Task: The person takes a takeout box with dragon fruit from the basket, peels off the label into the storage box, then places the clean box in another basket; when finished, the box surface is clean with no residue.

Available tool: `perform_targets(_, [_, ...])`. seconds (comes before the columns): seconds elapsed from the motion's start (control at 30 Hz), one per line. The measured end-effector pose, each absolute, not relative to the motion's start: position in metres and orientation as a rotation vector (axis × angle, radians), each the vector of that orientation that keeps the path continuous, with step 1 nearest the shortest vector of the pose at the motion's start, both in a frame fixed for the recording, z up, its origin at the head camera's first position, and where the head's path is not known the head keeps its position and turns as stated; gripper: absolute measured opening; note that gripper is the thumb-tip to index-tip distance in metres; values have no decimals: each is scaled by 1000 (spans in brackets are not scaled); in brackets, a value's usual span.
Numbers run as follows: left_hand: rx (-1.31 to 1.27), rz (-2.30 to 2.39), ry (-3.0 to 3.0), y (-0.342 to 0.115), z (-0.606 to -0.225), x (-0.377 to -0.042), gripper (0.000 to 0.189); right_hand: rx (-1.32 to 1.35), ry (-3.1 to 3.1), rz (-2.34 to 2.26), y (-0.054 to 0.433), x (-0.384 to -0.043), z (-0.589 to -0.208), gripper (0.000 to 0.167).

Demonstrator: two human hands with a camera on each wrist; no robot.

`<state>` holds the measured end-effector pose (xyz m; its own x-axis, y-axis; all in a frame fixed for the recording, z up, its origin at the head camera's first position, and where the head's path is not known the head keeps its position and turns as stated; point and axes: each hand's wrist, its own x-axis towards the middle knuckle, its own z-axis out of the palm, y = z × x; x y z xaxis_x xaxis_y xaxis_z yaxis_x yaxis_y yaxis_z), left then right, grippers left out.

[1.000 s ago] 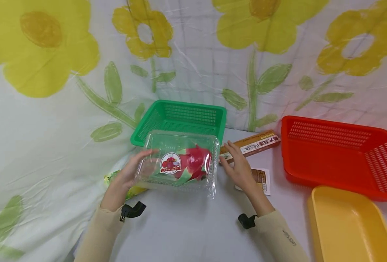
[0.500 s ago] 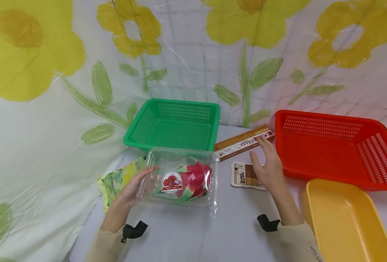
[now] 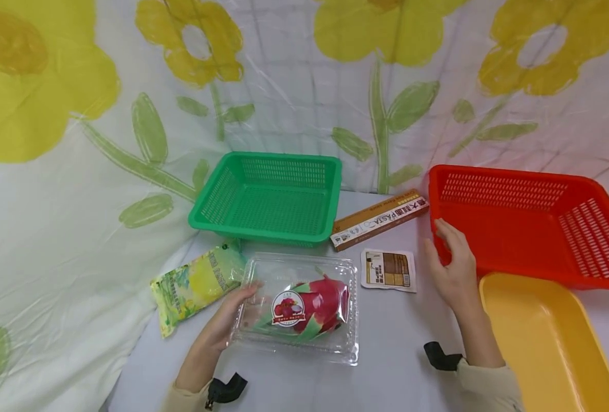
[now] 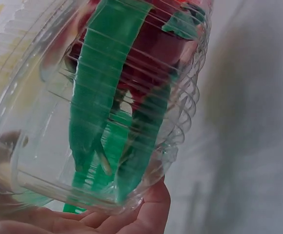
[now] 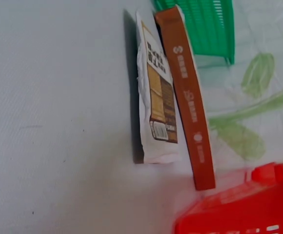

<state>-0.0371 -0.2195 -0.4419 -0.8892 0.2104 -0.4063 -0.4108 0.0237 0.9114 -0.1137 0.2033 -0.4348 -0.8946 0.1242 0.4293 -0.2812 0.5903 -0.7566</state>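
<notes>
A clear plastic clamshell box [image 3: 304,266] with a round fruit label stands tilted above the table, and a pink-and-green dragon fruit [image 3: 326,302] shows through its lid. My left hand [image 3: 221,325] grips the box's left end, thumb over the top. In the left wrist view, fingers [image 4: 153,207] lie under the box's edge. My right hand [image 3: 456,276] hovers with relaxed fingers beside the front left corner of the red basket [image 3: 510,220] and holds nothing. Whether it touches the rim I cannot tell. The right wrist view does not show this hand.
Behind the box stands a green basket [image 3: 265,232]. A brown pasta box [image 3: 379,220] and a small white-and-brown packet [image 3: 388,270] lie between the baskets. Left of the box lies a yellow-green bag [image 3: 198,283]. A yellow tray [image 3: 546,337] stands at front right.
My right hand has moved away from the clear box, right toward the red basket. My left hand has brought the box nearer to me, away from the green basket, uncovering the yellow-green bag.
</notes>
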Motion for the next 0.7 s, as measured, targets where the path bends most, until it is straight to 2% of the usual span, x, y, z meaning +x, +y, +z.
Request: perform_targets(0.7, [-148,1945,1793,-159,-459,-38,57,131,-2415,1191,204,-113,-438,45])
